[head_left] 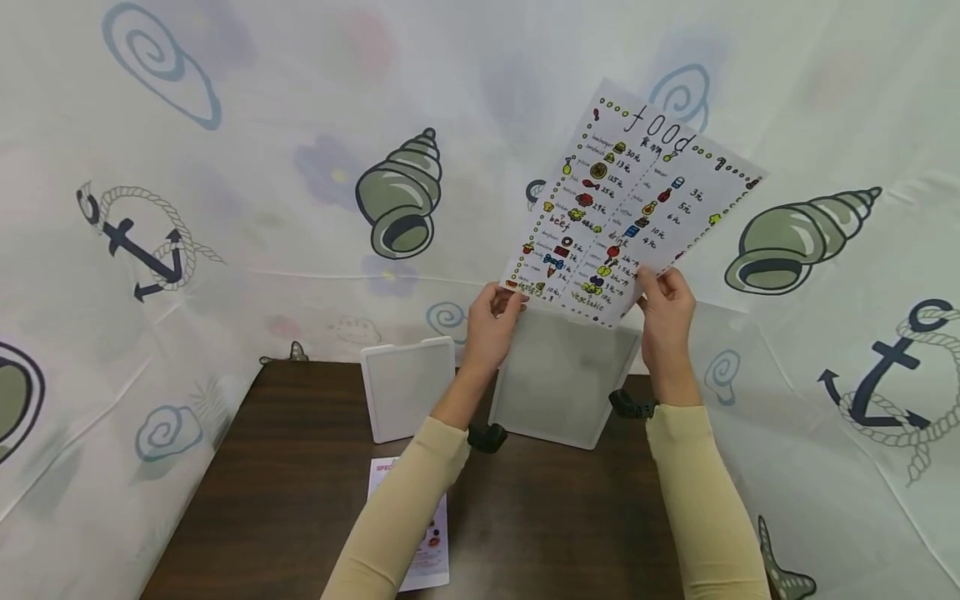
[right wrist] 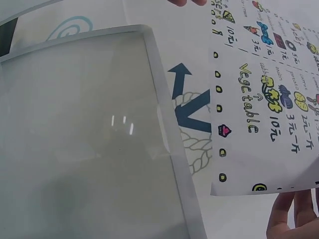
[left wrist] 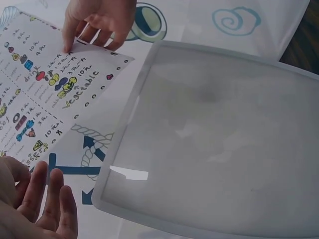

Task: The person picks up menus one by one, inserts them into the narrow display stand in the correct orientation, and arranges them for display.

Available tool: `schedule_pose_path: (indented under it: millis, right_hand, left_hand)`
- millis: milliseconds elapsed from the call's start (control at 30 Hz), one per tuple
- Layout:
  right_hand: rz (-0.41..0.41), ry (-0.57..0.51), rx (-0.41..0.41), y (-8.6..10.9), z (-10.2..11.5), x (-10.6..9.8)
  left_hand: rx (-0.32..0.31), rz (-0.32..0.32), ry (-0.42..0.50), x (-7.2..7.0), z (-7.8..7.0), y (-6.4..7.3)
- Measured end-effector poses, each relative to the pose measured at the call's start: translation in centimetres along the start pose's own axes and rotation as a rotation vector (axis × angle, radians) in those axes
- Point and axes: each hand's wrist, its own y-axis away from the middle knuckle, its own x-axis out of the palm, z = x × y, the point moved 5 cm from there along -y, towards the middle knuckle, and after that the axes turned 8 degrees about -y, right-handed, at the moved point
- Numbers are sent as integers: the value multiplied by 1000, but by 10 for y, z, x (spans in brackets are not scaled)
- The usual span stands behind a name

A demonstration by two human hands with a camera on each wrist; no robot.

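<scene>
A hand-drawn paper menu (head_left: 600, 208), headed "food" and covered in small coloured food pictures with prices, is held up in the air at a tilt. My left hand (head_left: 491, 327) pinches its lower left corner between thumb and finger. On the lower right edge, my right hand (head_left: 667, 315) grips the paper with thumb and fingers. Behind and below the menu stands a large white-rimmed grey panel (head_left: 566, 383), its top edge partly hidden by the paper. The left wrist view shows the "vegetable" corner of the menu (left wrist: 50, 89) beside this panel (left wrist: 209, 134).
A smaller white-rimmed panel (head_left: 409, 390) stands to the left on the dark wooden table (head_left: 277, 483). Nearer me lies a printed sheet (head_left: 427, 571), partly covered by my left sleeve. Behind the table hangs a white cloth (head_left: 495, 50) with shells and anchors.
</scene>
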Motion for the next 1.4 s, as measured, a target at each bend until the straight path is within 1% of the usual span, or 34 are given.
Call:
schedule_pose_path:
  millis: [67, 200, 300, 367, 467, 667, 767, 833, 967, 1067, 1200, 1400]
  right_hand:
    - [-2, 3, -7, -2, 1, -1]
    - [-7, -5, -31, -5, 5, -4]
    - [-2, 24, -50, -7, 7, -7]
    - [0, 52, -54, -8, 9, -8]
    - [-2, 90, -51, -10, 10, -12]
    - [-9, 144, -35, -12, 12, -17]
    - [-5, 161, -24, -13, 12, -17]
    - [2, 169, -28, -14, 12, -17]
    - [24, 170, -64, -16, 13, -18]
    - [30, 170, -78, -17, 13, -19]
    - [24, 191, -77, -18, 11, -22]
    - [32, 226, -70, -21, 10, -22]
  left_hand:
    - [8, -6, 1, 1, 0, -3]
    - [35, -39, -29, 1, -2, -9]
    - [43, -58, -47, 1, -2, -12]
    - [40, -58, -57, 1, -2, -13]
    - [36, -44, -80, 3, -2, -15]
    - [27, -27, -162, 8, 1, -23]
    - [24, -20, -177, 8, 2, -27]
    - [25, -2, -180, 9, 3, -30]
    - [15, 38, -197, 11, 6, -37]
    - [14, 54, -216, 13, 8, -41]
    - [-3, 65, -235, 14, 13, -42]
    - [-46, 92, -248, 14, 23, -40]
